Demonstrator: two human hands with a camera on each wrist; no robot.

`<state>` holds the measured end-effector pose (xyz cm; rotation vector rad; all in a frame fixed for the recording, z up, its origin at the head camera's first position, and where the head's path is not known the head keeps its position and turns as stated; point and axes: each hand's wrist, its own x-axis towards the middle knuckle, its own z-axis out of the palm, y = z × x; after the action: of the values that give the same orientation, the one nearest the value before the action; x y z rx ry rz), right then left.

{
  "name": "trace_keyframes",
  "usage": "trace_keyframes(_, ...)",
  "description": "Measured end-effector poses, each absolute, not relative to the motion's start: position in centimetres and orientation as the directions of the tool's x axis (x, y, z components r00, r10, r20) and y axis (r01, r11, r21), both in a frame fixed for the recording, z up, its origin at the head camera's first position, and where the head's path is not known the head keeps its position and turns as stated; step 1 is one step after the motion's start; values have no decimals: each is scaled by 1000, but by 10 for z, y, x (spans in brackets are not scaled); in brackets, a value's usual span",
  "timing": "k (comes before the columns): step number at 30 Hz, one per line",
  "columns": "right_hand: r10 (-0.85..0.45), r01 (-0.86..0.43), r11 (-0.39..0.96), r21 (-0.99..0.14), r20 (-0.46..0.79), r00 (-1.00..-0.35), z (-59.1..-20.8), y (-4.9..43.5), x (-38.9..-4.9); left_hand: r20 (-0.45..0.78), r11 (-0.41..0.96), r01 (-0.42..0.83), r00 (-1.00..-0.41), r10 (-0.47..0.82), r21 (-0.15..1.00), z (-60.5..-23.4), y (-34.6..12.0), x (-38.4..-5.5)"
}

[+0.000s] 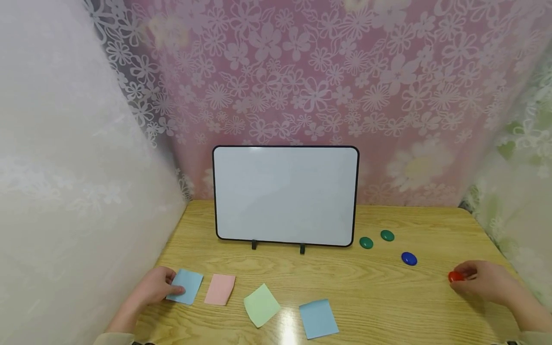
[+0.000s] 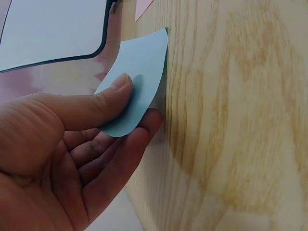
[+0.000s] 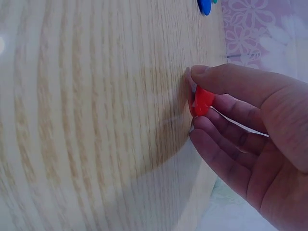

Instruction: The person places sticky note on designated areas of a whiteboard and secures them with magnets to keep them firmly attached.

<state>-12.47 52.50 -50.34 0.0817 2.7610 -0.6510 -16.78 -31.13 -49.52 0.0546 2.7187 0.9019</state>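
At the table's left side, my left hand [image 1: 156, 286] pinches a blue sticky note [image 1: 188, 286] by its near left edge. In the left wrist view the thumb lies on top of the note [image 2: 137, 77] and fingers are beneath; the note bends upward at the held end. Over on the right, my right hand [image 1: 487, 281] pinches a round red magnet [image 1: 455, 277] between thumb and fingers. The right wrist view has this magnet [image 3: 204, 100] tilted on its edge, close to the tabletop; whether it touches the wood I cannot tell.
A whiteboard [image 1: 284, 195] stands upright on small black feet at the back. Pink [image 1: 220, 289], green [image 1: 261, 305] and blue notes [image 1: 319, 318] lie along the front. Two green magnets [image 1: 366, 243] and a blue magnet [image 1: 408, 258] lie right of the board. Curtains surround the table.
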Motion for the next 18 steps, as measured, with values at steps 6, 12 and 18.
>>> trace_keyframes(6,5,143,883,-446,-294,-956,-503,522,-125,-239,795,-68,-966,99,603,-494,-316,-169)
trace_keyframes(12,25,163,867,-470,-286,-958,-498,516,-125,-256,768,-114,-964,68,630,-493,-317,-173)
trace_keyframes(18,25,162,855,-493,-273,-962,-494,514,-127,-237,753,-129,-971,36,646,-492,-316,-175)
